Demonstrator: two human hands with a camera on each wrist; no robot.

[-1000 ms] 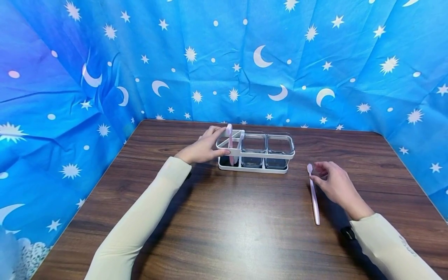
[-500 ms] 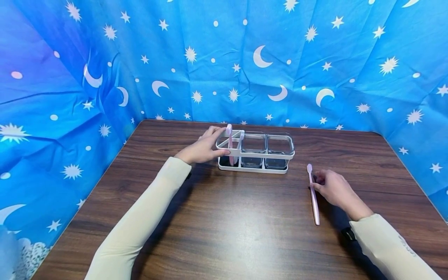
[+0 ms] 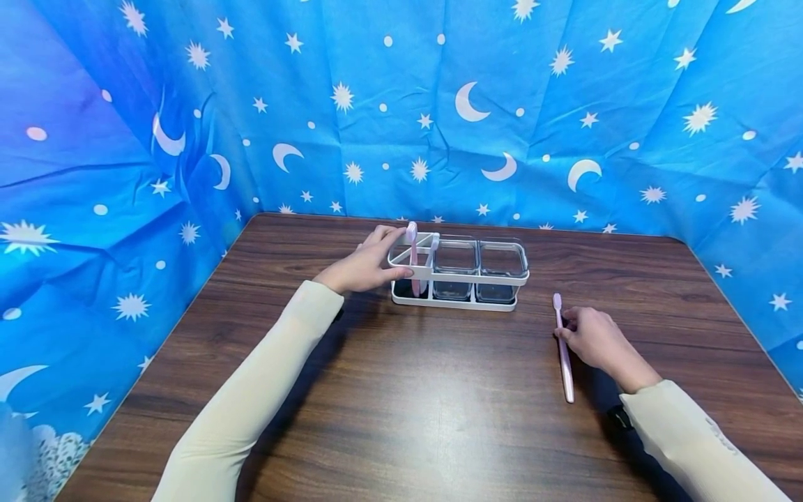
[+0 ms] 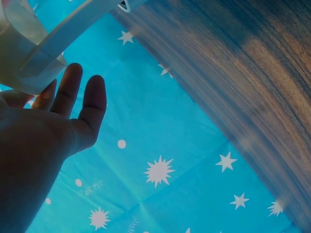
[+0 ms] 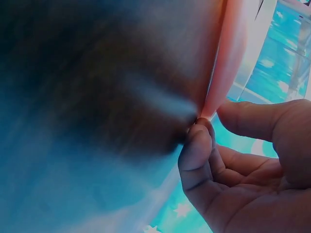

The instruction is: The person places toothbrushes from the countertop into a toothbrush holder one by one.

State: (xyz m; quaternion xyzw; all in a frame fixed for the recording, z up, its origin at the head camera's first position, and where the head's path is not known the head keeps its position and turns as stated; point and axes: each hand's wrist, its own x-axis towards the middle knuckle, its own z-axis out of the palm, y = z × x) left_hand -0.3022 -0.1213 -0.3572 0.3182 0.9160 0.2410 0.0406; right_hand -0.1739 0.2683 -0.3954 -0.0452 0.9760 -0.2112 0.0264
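Note:
In the head view, a white rack (image 3: 479, 277) stands toward the back of the table. My left hand (image 3: 366, 268) grips its left end, thumb across the front rail and fingers behind. The left wrist view shows the white rail (image 4: 68, 29) above that hand's fingertips. A pink toothbrush (image 3: 412, 233) stands upright, head up, in the rack's left section, which a diagonal bar divides. To the right, my right hand (image 3: 592, 338) pinches a second pink toothbrush (image 3: 567, 376) below its head, between thumb and fingers. The right wrist view has this toothbrush (image 5: 228, 63) rising blurred from the fingertips.
Two clear square cups (image 3: 454, 256) sit in the rack's middle and right sections. The dark wood table (image 3: 401, 404) extends in front of the rack and between the hands. Behind and to the left hangs a blue cloth (image 3: 389, 90) with moons and stars.
My right hand has come down a little toward the toothbrush, and its fingers have closed on it below the head. The left hand and the rack have stayed in place.

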